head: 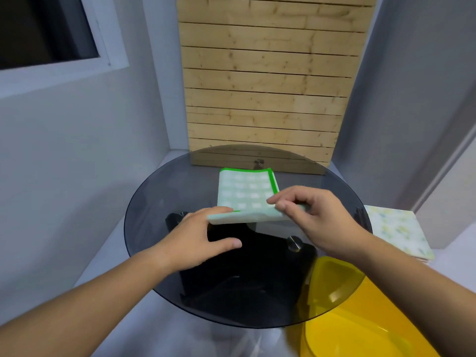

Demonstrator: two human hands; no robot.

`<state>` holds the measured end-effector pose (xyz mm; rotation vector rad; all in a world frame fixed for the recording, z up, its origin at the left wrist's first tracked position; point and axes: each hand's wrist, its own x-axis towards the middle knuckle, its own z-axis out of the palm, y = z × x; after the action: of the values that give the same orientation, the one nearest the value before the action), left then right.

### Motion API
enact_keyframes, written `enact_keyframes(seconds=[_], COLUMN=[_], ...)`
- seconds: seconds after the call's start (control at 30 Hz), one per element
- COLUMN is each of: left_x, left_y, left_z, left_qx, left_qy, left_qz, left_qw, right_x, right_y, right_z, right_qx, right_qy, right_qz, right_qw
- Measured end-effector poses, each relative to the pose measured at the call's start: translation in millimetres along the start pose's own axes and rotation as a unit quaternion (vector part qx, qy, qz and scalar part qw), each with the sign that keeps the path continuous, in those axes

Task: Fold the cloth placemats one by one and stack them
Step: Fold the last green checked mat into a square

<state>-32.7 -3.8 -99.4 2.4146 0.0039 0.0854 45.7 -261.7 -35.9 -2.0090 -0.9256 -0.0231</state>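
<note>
Head view: green-trimmed cloth placemat (pixel 244 194) looks light, floppy; your right hand (pixel 316 217) pinches its edge, left hand (pixel 195 235) presses flat-fingered. Grip corners.

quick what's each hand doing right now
left hand: open, fingers touching the green-edged placemat at its near edge
right hand: pinching that placemat's near right corner

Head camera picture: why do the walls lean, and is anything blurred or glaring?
In the head view, the wide-angle lens tilts the walls and wooden panel; light is soft, without hard shadows; the tinted glass table darkens what lies under it, with a bright glint over the yellow tub; the green placemat, left hand and right hand look slightly soft.
</note>
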Motion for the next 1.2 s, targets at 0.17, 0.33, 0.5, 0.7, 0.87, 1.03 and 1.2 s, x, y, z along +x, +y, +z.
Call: enact_keyframes(seconds=[0.17,0.33,0.5,0.7,0.87,1.03,1.2], left_x=[13.7,32.9,45.7,49.5,45.9,42.6,39.7], left_y=[7.0,6.0,5.2,11.2,15.9,25.2,31.4], left_z=[-6.2,-6.0,-7.7,-6.7,-2.7,-0.4,5.2], left_qx=[-0.074,-0.152,-0.15,-0.137,-0.121,-0.078,0.023], left_qy=[0.048,0.081,0.095,0.086,0.073,0.067,0.041], left_qz=[-0.021,-0.058,-0.088,-0.113,-0.169,-0.191,-0.154], left_qw=[0.996,0.983,0.98,0.98,0.975,0.976,0.987], right_x=[26.0,33.8,27.2,18.6,13.2,12.8,13.1], right_y=[-7.0,15.3,49.7,64.3,65.9,61.3,57.3], right_z=[-2.5,-0.2,7.0,17.0,17.7,22.9,28.5], right_qx=[0.064,0.199,0.106,-0.003,-0.073,-0.165,-0.215], right_qy=[0.067,0.111,0.025,0.01,-0.006,-0.047,-0.094], right_qz=[0.042,0.128,0.207,0.223,0.223,0.229,0.225], right_qw=[0.995,0.965,0.972,0.975,0.972,0.958,0.945])
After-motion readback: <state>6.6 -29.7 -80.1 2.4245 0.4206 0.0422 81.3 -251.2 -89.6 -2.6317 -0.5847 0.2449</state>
